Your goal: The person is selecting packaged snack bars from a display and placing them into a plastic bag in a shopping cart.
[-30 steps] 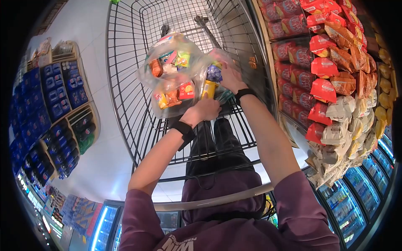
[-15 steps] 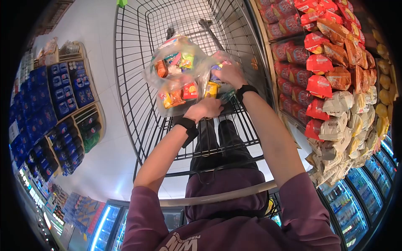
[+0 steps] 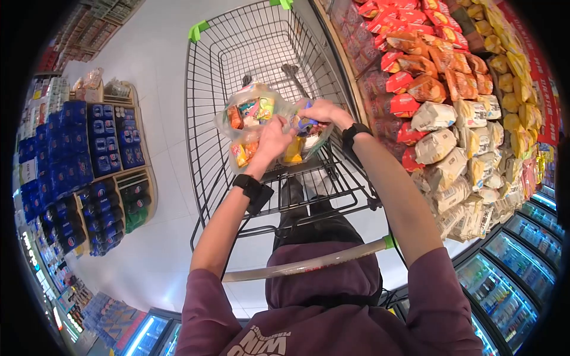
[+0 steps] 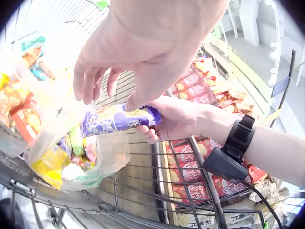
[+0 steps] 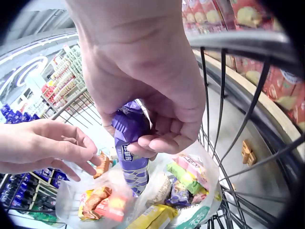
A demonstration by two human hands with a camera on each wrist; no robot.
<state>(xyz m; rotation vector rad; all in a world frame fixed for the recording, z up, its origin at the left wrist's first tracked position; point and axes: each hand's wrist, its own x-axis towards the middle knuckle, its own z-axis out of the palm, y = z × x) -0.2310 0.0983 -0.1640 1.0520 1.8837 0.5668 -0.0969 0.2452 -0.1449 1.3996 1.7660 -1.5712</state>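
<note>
In the right wrist view my right hand (image 5: 152, 86) pinches one end of a long purple snack packet (image 5: 131, 160), held over a translucent plastic bag (image 5: 196, 215) with green print. That bag holds a yellow packet (image 5: 155, 217) and several small colourful packets. My left hand (image 4: 147, 52) hovers close over the purple packet, its fingers loosely bent and nothing in them; its thumb overlaps the packet in the left wrist view. A second plastic bag (image 5: 69, 200), with red and orange snack packets (image 5: 102, 202), sits beside the first. Both bags stand in the near end of a shopping cart (image 3: 199, 113).
Racks of red, orange and white snack bags (image 3: 439, 118) run close along the cart's right side. Shelves of blue drink packs (image 3: 65, 142) stand to the left across a pale floor (image 3: 169, 178). The cart's handle (image 3: 309, 261) crosses in front of my body.
My right hand has lifted the purple packet up from the bag. The left hand has come off the yellow packet and moved up and left. The head view has shifted.
</note>
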